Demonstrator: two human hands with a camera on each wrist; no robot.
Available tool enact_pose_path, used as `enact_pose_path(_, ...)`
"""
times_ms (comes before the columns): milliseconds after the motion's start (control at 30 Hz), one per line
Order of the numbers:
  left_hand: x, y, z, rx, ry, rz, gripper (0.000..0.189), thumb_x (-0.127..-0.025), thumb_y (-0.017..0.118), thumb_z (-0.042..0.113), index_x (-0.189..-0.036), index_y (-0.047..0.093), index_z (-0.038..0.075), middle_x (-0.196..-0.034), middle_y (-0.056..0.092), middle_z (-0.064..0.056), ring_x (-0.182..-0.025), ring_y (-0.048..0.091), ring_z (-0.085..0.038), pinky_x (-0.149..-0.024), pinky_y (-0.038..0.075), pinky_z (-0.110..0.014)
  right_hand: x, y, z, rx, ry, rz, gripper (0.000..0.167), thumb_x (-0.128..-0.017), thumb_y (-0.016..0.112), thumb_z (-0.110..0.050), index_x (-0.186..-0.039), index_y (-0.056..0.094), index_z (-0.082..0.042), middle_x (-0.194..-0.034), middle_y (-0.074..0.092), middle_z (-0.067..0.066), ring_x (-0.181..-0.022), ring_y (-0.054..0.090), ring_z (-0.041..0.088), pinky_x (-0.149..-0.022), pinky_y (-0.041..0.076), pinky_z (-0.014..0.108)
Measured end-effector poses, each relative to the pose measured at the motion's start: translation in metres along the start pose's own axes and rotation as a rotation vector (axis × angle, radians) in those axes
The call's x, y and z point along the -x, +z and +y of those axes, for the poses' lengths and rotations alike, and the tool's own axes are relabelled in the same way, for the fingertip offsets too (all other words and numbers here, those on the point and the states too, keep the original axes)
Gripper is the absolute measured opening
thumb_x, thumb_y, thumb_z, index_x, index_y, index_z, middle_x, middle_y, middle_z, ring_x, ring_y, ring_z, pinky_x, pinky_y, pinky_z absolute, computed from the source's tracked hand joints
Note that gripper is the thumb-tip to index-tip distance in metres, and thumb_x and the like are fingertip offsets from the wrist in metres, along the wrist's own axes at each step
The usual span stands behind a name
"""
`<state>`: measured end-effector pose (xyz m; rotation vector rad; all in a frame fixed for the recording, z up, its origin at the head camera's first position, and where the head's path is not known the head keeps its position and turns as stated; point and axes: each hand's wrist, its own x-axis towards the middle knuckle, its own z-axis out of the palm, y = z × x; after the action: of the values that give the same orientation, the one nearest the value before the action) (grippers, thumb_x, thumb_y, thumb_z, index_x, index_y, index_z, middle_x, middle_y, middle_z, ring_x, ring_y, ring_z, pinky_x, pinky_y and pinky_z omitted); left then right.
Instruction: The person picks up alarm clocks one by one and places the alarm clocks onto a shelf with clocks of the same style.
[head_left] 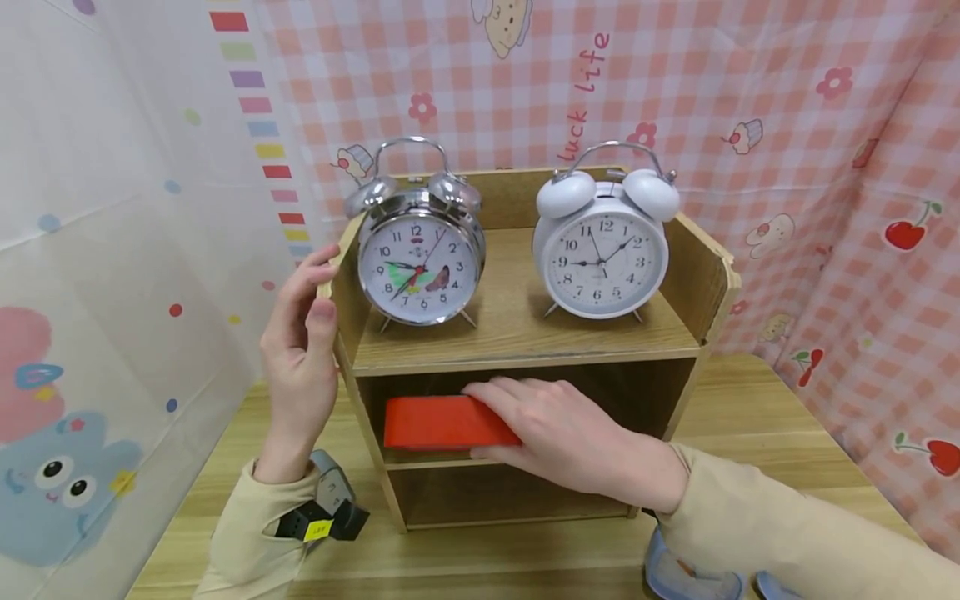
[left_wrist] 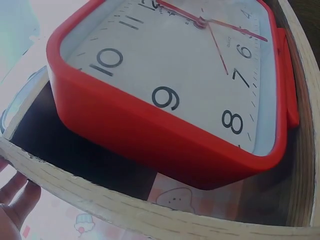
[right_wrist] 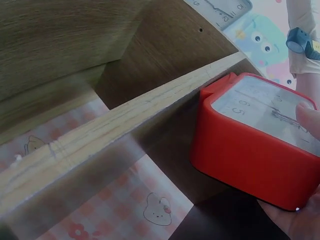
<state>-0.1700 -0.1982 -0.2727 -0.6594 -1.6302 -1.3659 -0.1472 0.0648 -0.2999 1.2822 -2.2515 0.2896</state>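
Observation:
My right hand grips a red square alarm clock in the middle compartment of a small wooden shelf. In the right wrist view, the thumb lies over the clear front of that red clock, with fingers behind its body. The white dial of the red clock shows in the left wrist view. My left hand is at the shelf's upper left side, fingers loosely bent near its edge. Above, a silver twin-bell clock and a white twin-bell clock stand upright on the top board.
A grey clock stands on the table beside my left wrist, partly hidden by the wrist strap. Blue objects lie at the front right, partly under my right sleeve. Below the red clock is the shelf's bottom compartment. A checked cloth hangs behind.

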Motion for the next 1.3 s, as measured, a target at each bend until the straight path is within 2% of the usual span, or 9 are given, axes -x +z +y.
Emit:
enact_pose_path(300,0.000,0.000,0.000,-0.006,0.000,0.002,0.051,-0.110,0.055,0.035,-0.133,0.058,-0.010,-0.148,0.064,0.008,-0.145,0.054,-0.015,-0.112,0.043,-0.023,-0.003,0.001,0.000,0.012,-0.001,-0.025,0.064,-0.088,0.085,-0.043,-0.138,0.062,-0.010,-0.116,0.075,0.003,-0.097,0.076,0.017,-0.078,0.064,0.034)
enact_pose_path(467,0.000,0.001,0.001,-0.007,-0.007,0.003,0.051,-0.110,0.055,0.037,-0.132,0.059,-0.009,-0.147,0.064,0.008,-0.144,0.055,-0.015,-0.106,0.043,-0.023,-0.001,0.005,0.004,0.089,-0.100,0.064,0.064,-0.088,0.085,-0.040,-0.141,0.064,-0.014,-0.116,0.074,0.002,-0.098,0.074,0.017,-0.079,0.063,0.032)
enact_pose_path(600,-0.001,0.001,0.001,-0.006,-0.005,0.006,0.052,-0.109,0.056,0.037,-0.132,0.059,-0.010,-0.147,0.064,0.008,-0.144,0.055,-0.015,-0.112,0.043,-0.024,-0.001,0.010,0.006,0.229,-0.204,0.155,0.062,-0.088,0.086,-0.040,-0.139,0.065,-0.011,-0.120,0.075,0.002,-0.101,0.073,0.016,-0.082,0.062,0.030)
enact_pose_path(700,-0.001,0.001,0.001,0.001,-0.002,0.007,0.052,-0.109,0.056,0.037,-0.131,0.058,-0.010,-0.147,0.064,0.008,-0.145,0.054,-0.016,-0.111,0.043,-0.024,-0.001,0.012,0.006,0.296,-0.244,0.187,0.059,-0.089,0.085,-0.039,-0.138,0.065,-0.012,-0.125,0.076,0.004,-0.106,0.074,0.018,-0.086,0.062,0.030)
enact_pose_path(833,-0.001,0.001,0.000,0.007,-0.001,0.008,0.052,-0.110,0.056,0.036,-0.132,0.058,-0.010,-0.147,0.064,0.008,-0.145,0.054,-0.016,-0.110,0.043,-0.024,-0.002,0.015,0.006,0.316,-0.241,0.192,0.055,-0.091,0.083,-0.037,-0.137,0.065,-0.014,-0.128,0.075,0.004,-0.108,0.074,0.019,-0.088,0.061,0.031)
enact_pose_path(1033,0.000,0.000,0.000,0.002,-0.004,0.007,0.052,-0.110,0.056,0.036,-0.132,0.058,-0.010,-0.147,0.064,0.008,-0.144,0.055,-0.015,-0.105,0.043,-0.023,-0.007,0.018,0.005,0.408,-0.223,0.211,0.049,-0.095,0.079,-0.032,-0.137,0.065,-0.011,-0.125,0.072,0.002,-0.103,0.072,0.018,-0.076,0.060,0.027)
enact_pose_path(1167,0.000,0.000,0.000,0.008,-0.002,0.008,0.053,-0.109,0.056,0.037,-0.132,0.058,-0.011,-0.147,0.064,0.009,-0.144,0.055,-0.015,-0.108,0.043,-0.023,-0.008,0.020,0.003,0.462,-0.208,0.199,0.044,-0.099,0.074,-0.025,-0.138,0.065,-0.008,-0.125,0.069,0.005,-0.103,0.070,0.018,-0.068,0.057,0.024)
enact_pose_path(1233,0.000,0.000,0.000,0.013,-0.001,0.008,0.053,-0.109,0.056,0.036,-0.132,0.058,-0.011,-0.147,0.064,0.008,-0.144,0.055,-0.016,-0.108,0.043,-0.023,-0.008,0.021,0.002,0.459,-0.199,0.189,0.044,-0.100,0.071,-0.021,-0.140,0.063,-0.007,-0.127,0.069,0.006,-0.105,0.069,0.018,-0.068,0.057,0.025)
enact_pose_path(1300,-0.001,0.000,0.000,0.015,-0.001,0.007,0.052,-0.109,0.056,0.036,-0.132,0.058,-0.011,-0.147,0.064,0.008,-0.145,0.054,-0.016,-0.108,0.043,-0.023,-0.007,0.021,0.001,0.450,-0.189,0.172,0.044,-0.101,0.069,-0.020,-0.143,0.061,-0.008,-0.129,0.070,0.006,-0.108,0.070,0.019,-0.074,0.059,0.027)
